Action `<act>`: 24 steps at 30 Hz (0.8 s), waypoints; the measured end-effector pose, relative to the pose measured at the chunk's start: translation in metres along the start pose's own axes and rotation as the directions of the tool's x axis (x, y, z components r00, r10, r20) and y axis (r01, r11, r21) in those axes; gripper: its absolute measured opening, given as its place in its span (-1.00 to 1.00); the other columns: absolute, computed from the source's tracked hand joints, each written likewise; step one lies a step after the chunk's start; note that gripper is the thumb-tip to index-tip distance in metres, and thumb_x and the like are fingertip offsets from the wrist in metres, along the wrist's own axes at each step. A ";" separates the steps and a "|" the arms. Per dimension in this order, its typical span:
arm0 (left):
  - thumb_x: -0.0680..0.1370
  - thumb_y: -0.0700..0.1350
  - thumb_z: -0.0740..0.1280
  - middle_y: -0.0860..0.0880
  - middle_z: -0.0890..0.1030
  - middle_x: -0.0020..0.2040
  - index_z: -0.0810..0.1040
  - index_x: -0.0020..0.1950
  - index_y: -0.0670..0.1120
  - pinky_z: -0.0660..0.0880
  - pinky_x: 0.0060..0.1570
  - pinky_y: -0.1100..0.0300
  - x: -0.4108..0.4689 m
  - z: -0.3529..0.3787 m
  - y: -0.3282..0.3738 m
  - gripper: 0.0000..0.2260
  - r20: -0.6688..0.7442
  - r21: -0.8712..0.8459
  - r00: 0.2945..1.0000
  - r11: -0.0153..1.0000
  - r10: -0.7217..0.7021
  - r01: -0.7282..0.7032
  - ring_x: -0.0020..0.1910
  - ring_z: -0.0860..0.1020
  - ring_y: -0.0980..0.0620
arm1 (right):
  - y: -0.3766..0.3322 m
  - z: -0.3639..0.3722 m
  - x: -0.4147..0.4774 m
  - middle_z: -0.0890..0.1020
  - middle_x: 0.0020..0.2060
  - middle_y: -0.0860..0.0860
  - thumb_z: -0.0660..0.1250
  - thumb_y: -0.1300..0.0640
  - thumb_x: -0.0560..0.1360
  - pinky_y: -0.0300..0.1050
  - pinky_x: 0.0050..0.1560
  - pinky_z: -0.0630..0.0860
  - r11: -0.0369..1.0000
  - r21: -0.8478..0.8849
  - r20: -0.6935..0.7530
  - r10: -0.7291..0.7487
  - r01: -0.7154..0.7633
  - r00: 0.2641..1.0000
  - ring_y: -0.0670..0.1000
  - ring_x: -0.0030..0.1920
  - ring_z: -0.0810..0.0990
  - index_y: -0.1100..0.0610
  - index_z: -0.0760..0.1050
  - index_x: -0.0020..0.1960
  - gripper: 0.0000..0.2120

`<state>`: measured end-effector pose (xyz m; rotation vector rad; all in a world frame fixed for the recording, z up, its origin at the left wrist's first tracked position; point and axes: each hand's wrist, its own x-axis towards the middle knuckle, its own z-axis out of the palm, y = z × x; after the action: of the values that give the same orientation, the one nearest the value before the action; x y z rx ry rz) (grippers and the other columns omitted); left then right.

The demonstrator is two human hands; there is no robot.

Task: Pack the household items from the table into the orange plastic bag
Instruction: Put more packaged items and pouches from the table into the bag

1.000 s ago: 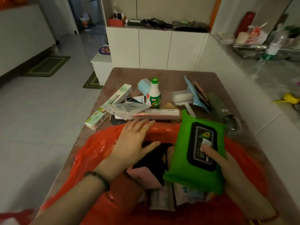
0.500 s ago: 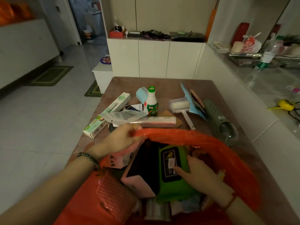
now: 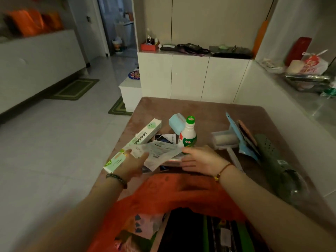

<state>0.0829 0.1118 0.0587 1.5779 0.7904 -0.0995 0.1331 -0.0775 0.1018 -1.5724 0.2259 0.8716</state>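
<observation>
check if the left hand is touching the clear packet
Touching. The head view shows the clear packet's left edge overlapping the fingers of the left hand, with no gap between them.

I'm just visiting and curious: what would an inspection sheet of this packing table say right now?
Surface: brown table, partly covered.
Job's things: orange plastic bag open at the near edge, green wipes pack inside; white packet, long box, green-capped bottle, lint roller on the table.
Clutter: plastic bag on the side counter.
Hands: left hand and right hand at the white packet; grip unclear.
Cables: nothing seen.
Surroundings: white cabinets, tiled floor, green mat.
</observation>
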 end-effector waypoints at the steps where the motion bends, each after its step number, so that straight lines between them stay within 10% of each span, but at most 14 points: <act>1: 0.52 -0.13 0.33 -0.23 0.45 0.28 -0.03 0.48 -0.11 0.58 -0.17 -0.05 0.007 0.003 -0.005 -0.33 -0.015 -0.047 0.999 0.998 -0.036 0.035 0.02 0.57 -0.19 | 0.004 0.008 0.013 0.42 0.29 0.30 0.24 0.11 0.54 0.02 0.16 0.44 0.999 -0.008 -0.002 0.039 -0.039 0.999 0.22 0.21 0.48 0.27 0.24 0.38 -0.53; 7: 0.41 -0.40 0.35 -0.23 0.44 0.15 0.17 0.34 -0.25 0.54 -0.12 -0.02 0.027 0.015 -0.013 -0.43 -0.078 -0.366 0.993 0.929 -0.084 0.050 0.02 0.51 -0.18 | 0.013 0.033 0.052 0.50 0.21 0.27 0.26 0.02 0.53 -0.03 0.04 0.45 0.974 0.137 0.016 0.179 -0.179 0.984 0.21 0.20 0.51 0.28 0.26 0.37 -0.49; 13: 0.42 -0.38 0.37 -0.20 0.50 0.14 0.21 0.23 -0.08 0.63 -0.30 0.06 -0.024 0.009 -0.004 -0.48 0.236 -0.346 0.972 0.936 0.019 0.065 -0.01 0.59 -0.17 | 0.010 0.048 0.058 0.57 0.09 0.27 0.18 0.26 0.56 0.00 -0.08 0.51 0.852 0.510 0.035 0.118 -0.119 0.992 0.18 -0.11 0.57 0.34 0.45 0.14 -0.78; 21: 0.31 0.26 0.39 0.01 0.56 0.15 0.22 0.33 0.09 0.50 0.12 0.06 -0.044 -0.063 -0.005 -0.31 0.083 -0.098 0.962 0.963 0.261 -0.253 0.05 0.55 0.06 | 0.003 0.021 -0.012 0.66 0.02 0.20 0.32 0.37 0.44 0.04 -0.10 0.61 0.894 0.291 -0.140 -0.313 0.341 0.939 0.17 -0.06 0.66 0.26 0.55 0.11 -0.75; 24: 0.34 0.19 0.40 -0.08 0.62 0.18 0.47 0.26 0.04 0.56 0.07 0.08 -0.046 -0.067 0.006 -0.47 0.345 -0.325 0.904 0.936 0.253 -0.137 0.08 0.62 0.00 | -0.010 0.024 -0.048 0.68 0.01 0.14 0.34 0.33 0.43 0.01 -0.02 0.62 0.887 0.125 0.029 -0.452 0.446 0.891 0.13 -0.01 0.67 0.19 0.56 0.12 -0.73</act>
<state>0.0260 0.1535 0.0990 1.2896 0.3166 -0.1310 0.0965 -0.0695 0.1417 -1.4087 -0.1293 0.5266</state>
